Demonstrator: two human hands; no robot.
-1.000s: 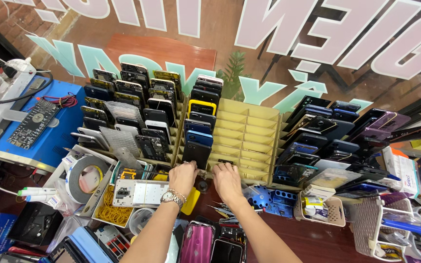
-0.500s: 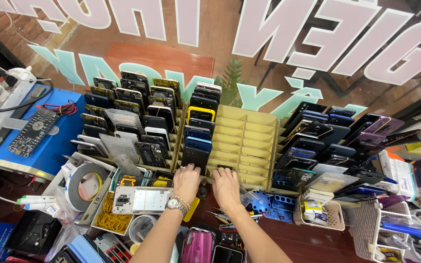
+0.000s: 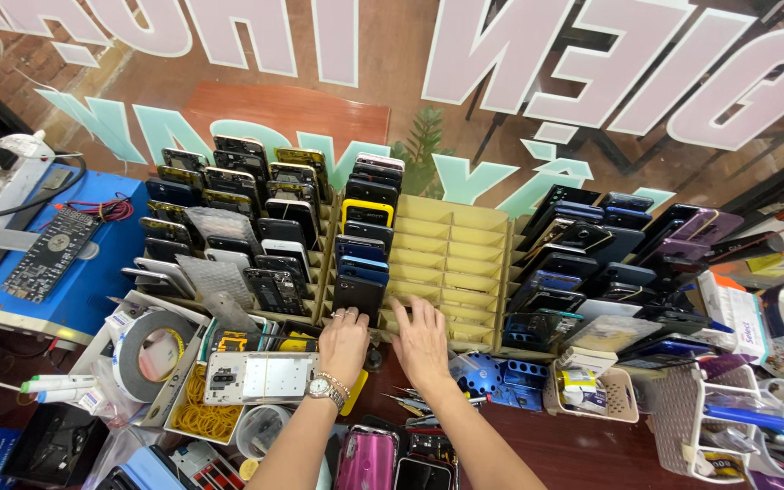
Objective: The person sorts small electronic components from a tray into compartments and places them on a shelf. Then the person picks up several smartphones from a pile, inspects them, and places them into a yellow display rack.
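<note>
At the front lip of the tan wooden slotted rack, in the lowest slot of its left column, stands the item I log first: a dark slab-shaped phone, upright on its edge, screen side outward. My left hand, with a metal watch at the wrist, rests fingertips against its lower edge, fingers together and curled, not yet closed round it. My right hand lies flat on the front of the rack's bare middle column, fingers spread, holding nothing. Handling, as I judge it: rigid, moderately light, with a glassy face that is slick and breakable; best taken by the two long side edges between thumb and fingers, lifted straight up out of the slot, never pinched on the glass. Above it in the same column: blue phones and a yellow-cased phone. To the left, a second rack of dark phones; to the right, a third rack of black and purple phones. Nearer me: a white rectangular panel, a tray of yellow rubber bands, a grey roll of tape, a magenta phone, a blue perforated tool holder. Far left, a blue mat carrying a black circuit board.
</note>
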